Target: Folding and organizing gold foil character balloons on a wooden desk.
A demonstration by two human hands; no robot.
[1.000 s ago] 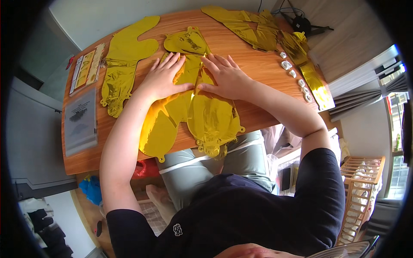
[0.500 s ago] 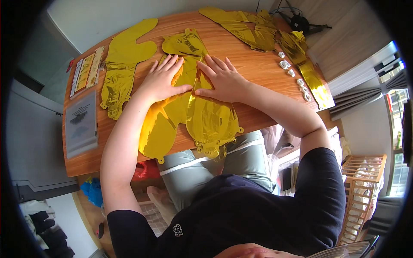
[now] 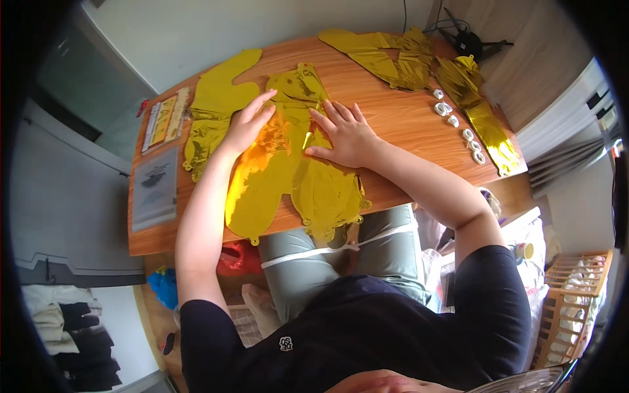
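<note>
A flat, uninflated gold foil balloon [image 3: 262,200] lies in front of me, its near tabs reaching over the table's front edge. My left hand [image 3: 250,126] is over its left part, tilted onto its side with the fingers stretched out; whether it touches the foil I cannot tell. Flat on the right part, fingers spread, rests my right hand [image 3: 347,136]. Neither hand grips anything. Wrinkled orange reflections show in the foil between them. Another flat gold balloon [image 3: 226,84] is just beyond my left hand.
More gold foil balloons lie at the far right [image 3: 403,69] and right edge [image 3: 475,101] of the wooden table [image 3: 380,105], beside several white ribbon coils [image 3: 443,108]. A clear sleeve [image 3: 156,190] and a printed package [image 3: 167,121] are on the left. A black cabled device [image 3: 466,43] stands behind.
My left hand has turned from lying flat onto its side, its thumb no longer spread over the foil. The right hand stays flat. The whole view has shifted slightly.
</note>
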